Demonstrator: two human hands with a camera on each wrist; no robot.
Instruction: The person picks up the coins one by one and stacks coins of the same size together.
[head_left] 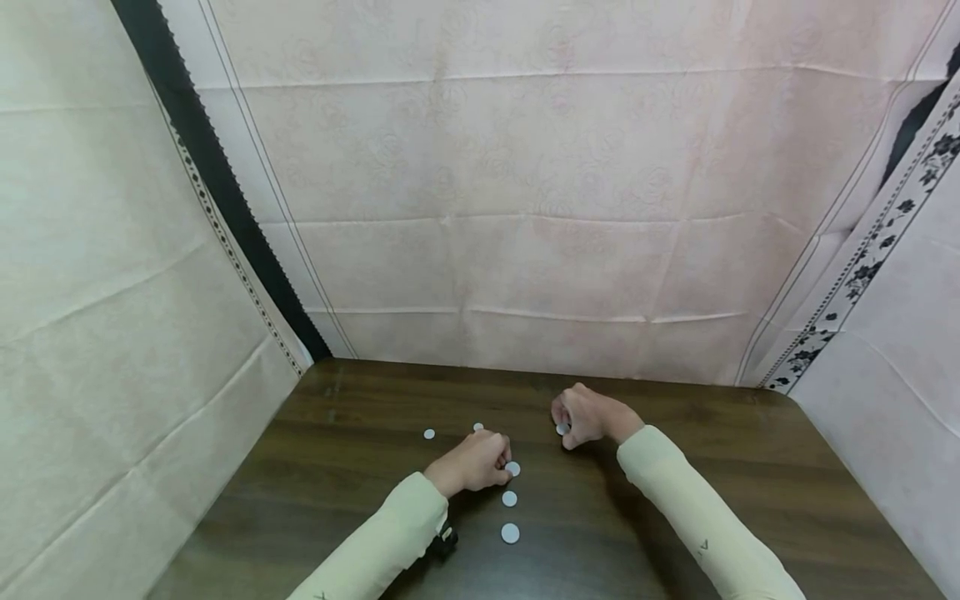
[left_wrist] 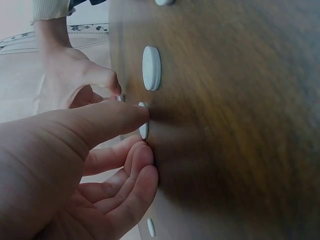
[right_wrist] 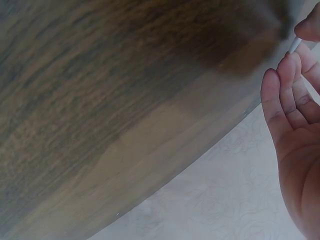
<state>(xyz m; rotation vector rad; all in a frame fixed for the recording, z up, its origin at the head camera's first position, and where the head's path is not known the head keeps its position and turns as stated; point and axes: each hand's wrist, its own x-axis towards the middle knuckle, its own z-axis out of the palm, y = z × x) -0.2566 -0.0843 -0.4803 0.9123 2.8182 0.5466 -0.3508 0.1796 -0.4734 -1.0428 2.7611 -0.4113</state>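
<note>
My left hand [head_left: 474, 462] is low over the wooden table, with its thumb and fingertips at opposite edges of a small white disc [head_left: 513, 468]. In the left wrist view, that disc [left_wrist: 144, 131] lies flat at the wood, partly covered by the thumb. Farther right and back, my right hand [head_left: 591, 415] pinches another white disc [head_left: 562, 429] between thumb and fingers. Only a thin edge of this disc [right_wrist: 295, 45] shows in the right wrist view, above the tabletop.
Two white discs lie in line nearer me, a middle one [head_left: 509, 498] and a front one [head_left: 510, 533]. Behind the left hand lie a far-left disc [head_left: 429, 434] and a partly hidden disc [head_left: 478, 427]. Pale cloth [head_left: 525, 208] hangs around the table [head_left: 720, 467].
</note>
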